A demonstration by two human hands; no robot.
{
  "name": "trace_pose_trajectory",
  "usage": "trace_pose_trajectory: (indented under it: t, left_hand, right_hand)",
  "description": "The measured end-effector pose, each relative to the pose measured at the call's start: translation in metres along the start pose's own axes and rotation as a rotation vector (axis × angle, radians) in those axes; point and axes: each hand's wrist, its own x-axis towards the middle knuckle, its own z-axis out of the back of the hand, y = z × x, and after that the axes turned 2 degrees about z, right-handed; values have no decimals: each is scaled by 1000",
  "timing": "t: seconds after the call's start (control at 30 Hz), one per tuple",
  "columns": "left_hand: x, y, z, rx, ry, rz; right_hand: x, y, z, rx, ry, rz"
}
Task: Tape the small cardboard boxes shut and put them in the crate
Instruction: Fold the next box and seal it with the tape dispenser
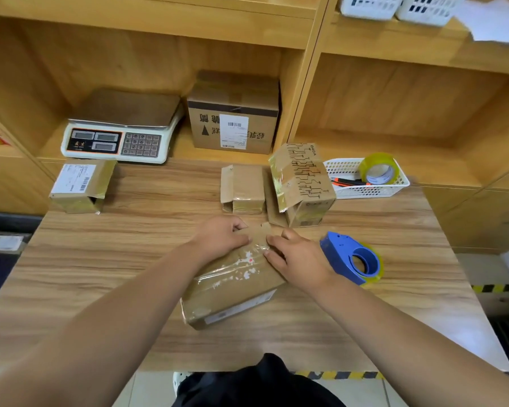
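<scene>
On the table [159, 201], at the left, a labelled box [80, 186] lies with one end open. At the middle, the left hand [221, 236] curls its fingers over the far end of the taped box [235, 284]; the right hand [297, 259] presses straight fingers on its top. Beside it stands a blue tape dispenser [350, 259].
</scene>
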Motion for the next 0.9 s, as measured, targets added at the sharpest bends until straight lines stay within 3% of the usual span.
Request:
trace_pose_trajectory:
  t: [0.77, 0.9]
  left_hand:
    - [5, -11, -6, 11, -39, 0]
    - [-5, -14, -10, 155, -122, 22]
  right_hand:
    - [2, -36, -23, 336, -100, 139]
    - [-2, -52, -21, 371, -100, 171]
